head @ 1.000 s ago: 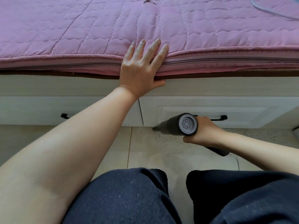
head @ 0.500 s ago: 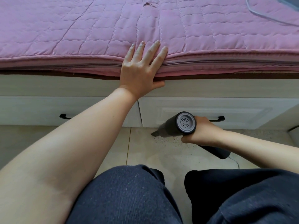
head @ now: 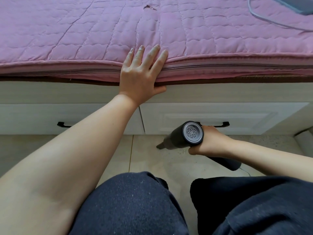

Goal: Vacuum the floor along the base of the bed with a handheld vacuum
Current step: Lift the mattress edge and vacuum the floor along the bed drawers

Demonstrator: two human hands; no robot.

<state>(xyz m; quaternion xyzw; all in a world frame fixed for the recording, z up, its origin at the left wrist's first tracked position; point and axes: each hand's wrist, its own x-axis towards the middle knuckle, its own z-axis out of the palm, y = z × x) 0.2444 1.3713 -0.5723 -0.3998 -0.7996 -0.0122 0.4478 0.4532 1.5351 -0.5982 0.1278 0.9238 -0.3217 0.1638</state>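
Observation:
A dark handheld vacuum [head: 184, 138] with a grey vented rear cap points left and down, its nozzle tip touching the beige floor tiles [head: 149, 160] just in front of the white bed base [head: 220, 95]. My right hand [head: 210, 143] grips its handle, whose black end sticks out below my wrist. My left hand [head: 140, 77] rests flat with straight fingers on the edge of the pink quilted mattress cover [head: 84, 39]. Dark specks of debris lie on the tile to the right of the nozzle.
Two white drawers with black handles [head: 61, 124] run along the bed base. My knees in dark trousers [head: 132, 206] fill the bottom of the view. A grey object with a cable [head: 264, 16] lies on the bed at top right.
The vacuum and my right hand have drifted slightly left along the bed base, and the nozzle has come a little away from the drawer. My left hand stays on the mattress edge.

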